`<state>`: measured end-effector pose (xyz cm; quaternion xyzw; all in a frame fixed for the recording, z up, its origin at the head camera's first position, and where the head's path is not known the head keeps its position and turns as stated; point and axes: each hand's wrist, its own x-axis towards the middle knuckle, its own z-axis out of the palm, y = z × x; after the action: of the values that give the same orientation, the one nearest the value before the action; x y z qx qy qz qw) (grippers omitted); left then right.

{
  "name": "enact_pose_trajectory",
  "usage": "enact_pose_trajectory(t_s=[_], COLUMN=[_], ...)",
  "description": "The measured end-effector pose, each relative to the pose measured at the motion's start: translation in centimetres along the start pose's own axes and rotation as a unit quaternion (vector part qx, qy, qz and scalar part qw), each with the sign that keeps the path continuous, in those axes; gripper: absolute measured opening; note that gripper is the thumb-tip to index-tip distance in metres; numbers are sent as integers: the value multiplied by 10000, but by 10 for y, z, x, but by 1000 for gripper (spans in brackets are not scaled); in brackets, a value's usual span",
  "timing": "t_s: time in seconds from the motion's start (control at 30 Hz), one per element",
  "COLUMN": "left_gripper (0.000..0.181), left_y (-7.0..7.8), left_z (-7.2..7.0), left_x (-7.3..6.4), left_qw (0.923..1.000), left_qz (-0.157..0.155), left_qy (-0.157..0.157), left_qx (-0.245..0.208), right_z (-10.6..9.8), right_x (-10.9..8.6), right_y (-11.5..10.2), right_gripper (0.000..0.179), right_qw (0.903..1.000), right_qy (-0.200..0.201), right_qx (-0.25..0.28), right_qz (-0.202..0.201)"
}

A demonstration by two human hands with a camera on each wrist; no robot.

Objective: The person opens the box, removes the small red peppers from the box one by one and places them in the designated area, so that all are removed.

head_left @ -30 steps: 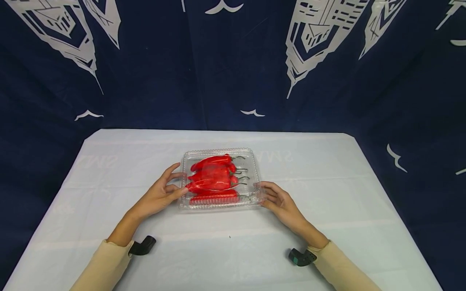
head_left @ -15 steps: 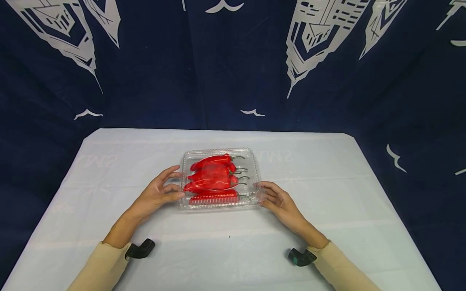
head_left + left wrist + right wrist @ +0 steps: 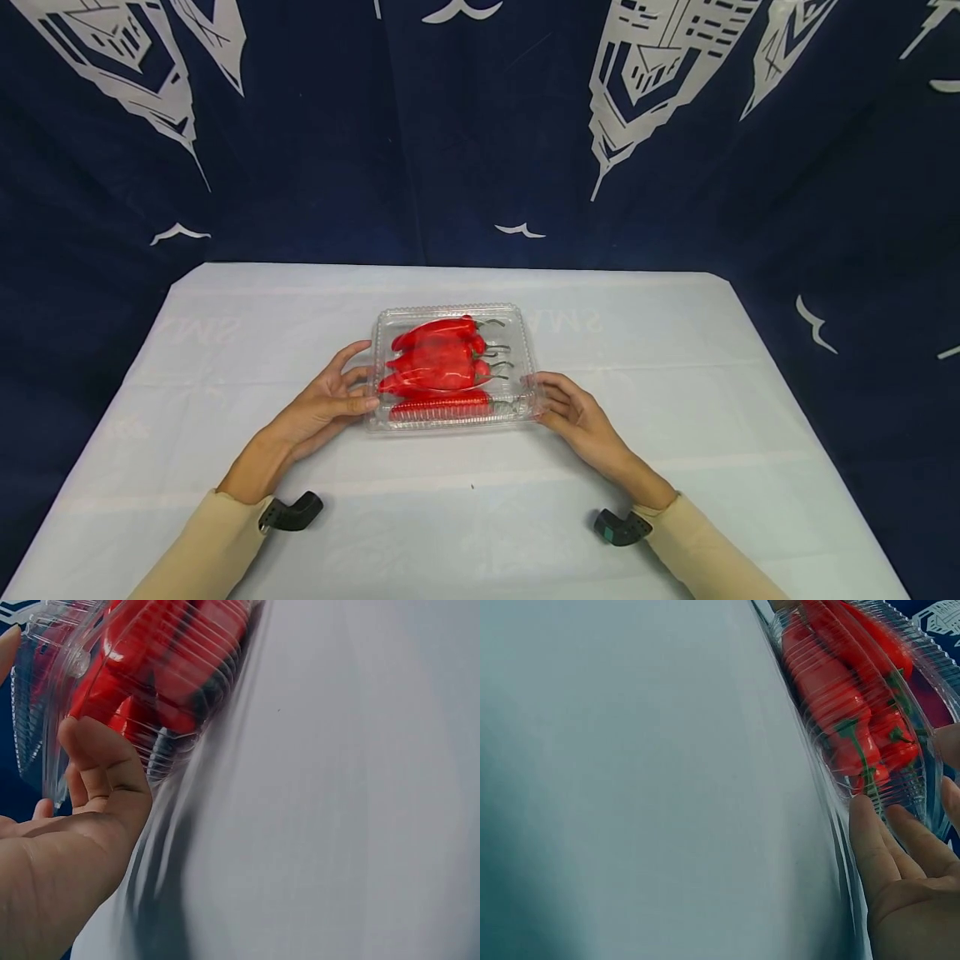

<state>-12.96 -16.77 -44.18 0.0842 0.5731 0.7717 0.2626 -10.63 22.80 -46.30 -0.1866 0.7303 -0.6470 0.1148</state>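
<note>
A clear plastic clamshell box (image 3: pixel 527 346) holds several red chili peppers (image 3: pixel 438 358) with green stems. It lies across the middle of the white table, its ribbed transparent lid over the peppers. My left hand (image 3: pixel 326 398) grips its left edge, the thumb at the near corner and the index finger stretched away from the rim. In the left wrist view the thumb (image 3: pixel 101 746) meets the plastic rim and other fingers bend behind it. My right hand (image 3: pixel 576 419) holds the right edge near the front corner. Its fingertips touch the ribbed side in the right wrist view.
A white cloth covers the table (image 3: pixel 465 533). Behind it hangs a dark blue curtain (image 3: pixel 322 167) with white printed shapes. A black wrist device (image 3: pixel 292 512) sits at the left cuff, another wrist device (image 3: pixel 622 527) at the right cuff.
The left thumb has drawn back from over the box to its left edge, and the left fingers have shifted along that rim. The box and right hand have hardly moved.
</note>
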Motion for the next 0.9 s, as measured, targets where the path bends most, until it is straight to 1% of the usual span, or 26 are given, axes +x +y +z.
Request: enact_pose_trajectory(t_s=[0.17,0.3,0.4,0.5,0.6,0.7,0.9], left_gripper=[92,92,90,87,83,79,72], left_y=[0,0,-1,-2,-3,-5,-8], left_z=[-2,-2,-2,-2,-3,-3,-1], left_x=[2,2,3,2,1,1,0], left_qw=[9999,9999,9999,9998,9991,9985,9981], left_qz=[-131,-132,-109,-85,-12,100,345], left_qy=[-35,-52,-40,6,96,202,263], left_qx=[-77,-83,10,199,401,504,446], right_z=[0,-1,-1,-1,0,0,1], right_x=[1,0,0,0,0,-1,-1], right_y=[-1,0,1,1,2,2,1], right_gripper=[51,50,50,50,51,52,54], right_qw=[9999,9999,9998,9999,9999,10000,9998], right_qy=[-25,-40,-46,-53,-68,-82,-58], right_qx=[-103,-157,-166,-127,-78,19,165], right_qz=[-30,28,38,41,13,-3,78])
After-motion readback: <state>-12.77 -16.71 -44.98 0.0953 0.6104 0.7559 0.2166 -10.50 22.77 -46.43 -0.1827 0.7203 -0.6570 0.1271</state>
